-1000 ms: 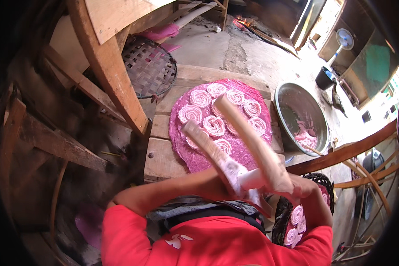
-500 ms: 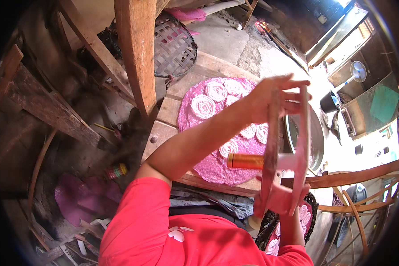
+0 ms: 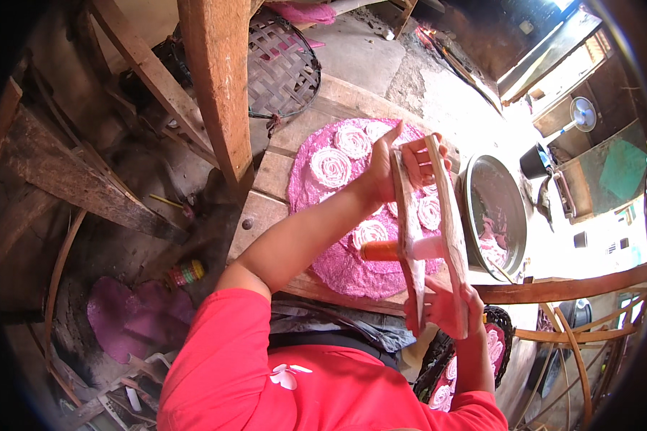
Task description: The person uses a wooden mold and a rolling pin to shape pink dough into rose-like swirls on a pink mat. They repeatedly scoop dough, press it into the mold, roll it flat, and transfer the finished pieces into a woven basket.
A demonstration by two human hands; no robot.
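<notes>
Both of my hands grip a wooden noodle press (image 3: 447,230), made of two long bars with an orange barrel and a pale pink middle piece. My left hand (image 3: 383,172) wraps the far ends of the bars, and my right hand (image 3: 447,307) wraps the near ends. The press hangs above the right part of a round pink mat (image 3: 313,223). White-pink coiled rosettes (image 3: 331,167) lie spread over the mat; my left forearm and the press cover some of them. Whether any strand leaves the barrel cannot be seen.
The mat rests on a wooden bench (image 3: 255,219). Right of it stands a metal basin (image 3: 467,190) with pink dough (image 3: 492,241). A black basket (image 3: 507,337) of rosettes is near my right arm. A wooden post (image 3: 219,86) rises at left, beside a woven tray (image 3: 284,72).
The press and both hands have moved left, farther over the mat. The basin and its pink dough now show more fully. Both hands keep their hold.
</notes>
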